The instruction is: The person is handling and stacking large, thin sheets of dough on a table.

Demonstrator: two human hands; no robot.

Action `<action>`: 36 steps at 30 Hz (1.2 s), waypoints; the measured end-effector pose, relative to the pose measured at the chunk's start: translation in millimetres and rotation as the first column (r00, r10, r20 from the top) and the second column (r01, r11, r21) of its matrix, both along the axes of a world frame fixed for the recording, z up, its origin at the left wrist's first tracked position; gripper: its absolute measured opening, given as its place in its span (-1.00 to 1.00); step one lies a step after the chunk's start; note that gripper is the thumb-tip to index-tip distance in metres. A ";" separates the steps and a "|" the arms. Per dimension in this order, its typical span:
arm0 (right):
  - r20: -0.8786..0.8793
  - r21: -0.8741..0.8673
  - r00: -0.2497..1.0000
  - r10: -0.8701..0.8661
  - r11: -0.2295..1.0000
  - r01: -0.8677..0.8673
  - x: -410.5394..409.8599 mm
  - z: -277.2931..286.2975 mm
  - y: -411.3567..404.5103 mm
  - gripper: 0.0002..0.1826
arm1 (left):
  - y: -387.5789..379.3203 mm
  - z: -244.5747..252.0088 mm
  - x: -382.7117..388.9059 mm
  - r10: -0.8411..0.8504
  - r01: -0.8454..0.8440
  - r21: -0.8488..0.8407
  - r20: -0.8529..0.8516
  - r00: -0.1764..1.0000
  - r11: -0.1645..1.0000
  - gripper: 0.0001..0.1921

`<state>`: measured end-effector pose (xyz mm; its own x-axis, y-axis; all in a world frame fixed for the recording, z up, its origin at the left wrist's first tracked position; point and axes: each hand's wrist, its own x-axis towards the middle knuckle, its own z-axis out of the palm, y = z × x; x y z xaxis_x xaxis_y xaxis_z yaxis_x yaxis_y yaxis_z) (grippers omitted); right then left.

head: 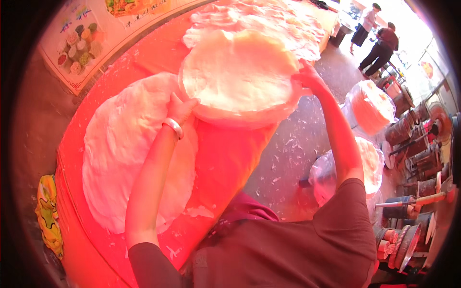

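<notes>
A round stack of thin, pale flatbreads [237, 75] is between my two hands, its near edge overhanging the red table cover. My left hand [182, 108], with a silver bangle on the wrist, pinches the stack's left near edge. On the opposite side, my right hand [312, 80] grips the right edge, its fingers partly hidden by the bread. Under my left forearm lies another wide, round layer of flatbread [122, 151], flat on the table. A crumpled spread of similar thin sheets [259, 18] is just beyond the held stack.
The red-covered table [227, 158] has a rounded left edge. Plastic-wrapped stacks of flatbread [371, 108] stand at the right. Pots and buckets [399, 129] line the right side. Two people [381, 46] stand beyond. A yellow cloth [50, 216] hangs by the table's left edge.
</notes>
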<state>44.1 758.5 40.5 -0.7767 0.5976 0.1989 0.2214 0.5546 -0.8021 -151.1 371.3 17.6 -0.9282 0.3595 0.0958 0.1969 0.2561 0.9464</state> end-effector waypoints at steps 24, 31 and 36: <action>-0.082 0.094 0.935 -0.346 0.931 0.353 -67.4 7.7 59.8 -0.11 | 29.0 25.7 -35.7 -0.207 0.135 0.238 0.309 0.928 0.962 -0.32; 0.138 0.027 0.974 -0.177 0.984 0.175 -59.2 -3.3 18.9 -0.03 | 34.5 -2.4 -51.7 -0.307 0.264 0.206 0.214 0.927 0.942 -0.54; 0.268 0.825 0.930 -0.252 0.559 -0.087 -32.4 47.1 -59.3 -0.06 | 38.9 -22.3 -52.1 -0.274 0.273 -0.035 -0.010 0.962 0.961 -0.55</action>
